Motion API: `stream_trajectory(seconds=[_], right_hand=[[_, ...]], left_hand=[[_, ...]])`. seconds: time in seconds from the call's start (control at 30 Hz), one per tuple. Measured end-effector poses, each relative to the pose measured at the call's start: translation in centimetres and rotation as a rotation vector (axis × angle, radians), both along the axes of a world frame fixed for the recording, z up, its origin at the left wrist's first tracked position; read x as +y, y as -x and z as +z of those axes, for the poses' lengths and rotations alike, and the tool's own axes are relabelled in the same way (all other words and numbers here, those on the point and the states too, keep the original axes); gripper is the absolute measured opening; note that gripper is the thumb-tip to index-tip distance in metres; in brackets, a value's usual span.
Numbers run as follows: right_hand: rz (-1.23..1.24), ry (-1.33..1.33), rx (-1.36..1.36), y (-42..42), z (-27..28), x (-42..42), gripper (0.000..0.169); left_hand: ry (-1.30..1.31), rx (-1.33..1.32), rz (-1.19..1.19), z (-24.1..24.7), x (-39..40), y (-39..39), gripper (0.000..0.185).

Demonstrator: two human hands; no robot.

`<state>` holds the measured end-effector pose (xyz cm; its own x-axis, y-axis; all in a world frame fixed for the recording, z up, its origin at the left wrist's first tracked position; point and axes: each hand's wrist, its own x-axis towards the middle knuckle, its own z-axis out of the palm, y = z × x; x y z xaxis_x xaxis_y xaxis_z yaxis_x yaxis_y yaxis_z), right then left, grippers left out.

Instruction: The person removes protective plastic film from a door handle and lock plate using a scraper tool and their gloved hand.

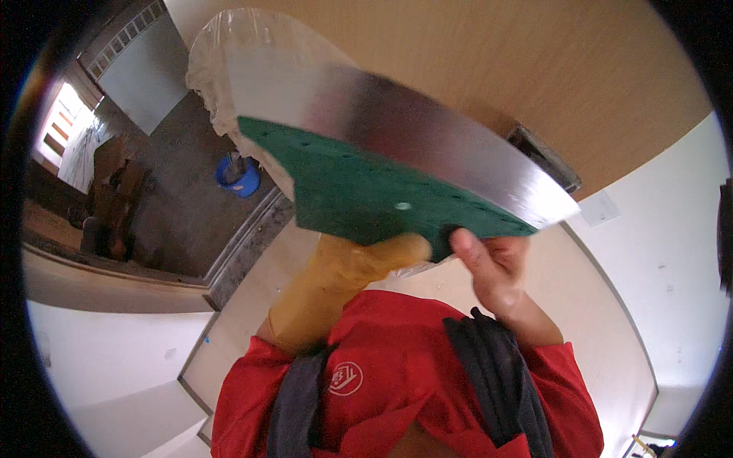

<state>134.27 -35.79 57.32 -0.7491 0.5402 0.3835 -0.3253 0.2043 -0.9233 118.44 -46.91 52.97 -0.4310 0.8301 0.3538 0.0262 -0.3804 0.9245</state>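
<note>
A broad metal smoothing blade (452, 134) with a dark green backing (366, 183) slants across the view in front of my chest. My left hand (372, 252), in a yellow glove, grips the lower edge of the backing near its middle. Bare, my right hand (492, 257) holds the same edge closer to the right end, thumb on the near face and the other fingers partly hidden. Crumpled clear plastic sheeting (212, 86) shows around and behind the blade's left end. What the plastic covers is hard to tell. The blade is slightly blurred.
A dark rectangular object (544, 157) lies beyond the blade on a wood-toned surface (487, 57). Past a threshold strip (246, 240) at left, a blue bucket (237, 176) stands on dark floor. A ladder (126, 40) is farther back. White wall (676, 240) rises at right.
</note>
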Motion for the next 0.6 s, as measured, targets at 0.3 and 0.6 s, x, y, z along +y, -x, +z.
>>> stream_trajectory(seconds=[0.3,0.6], right_hand=[[-1.123,-0.754,0.318,-11.3,-0.3,4.8,0.044],[-1.406,-1.703,0.411,-7.8,0.5,12.8,0.049]], left_hand=[[-0.241,1.099,0.467,4.6,5.5,2.6,0.058],[0.204,1.078,0.532,1.7,7.2,0.6,0.048]])
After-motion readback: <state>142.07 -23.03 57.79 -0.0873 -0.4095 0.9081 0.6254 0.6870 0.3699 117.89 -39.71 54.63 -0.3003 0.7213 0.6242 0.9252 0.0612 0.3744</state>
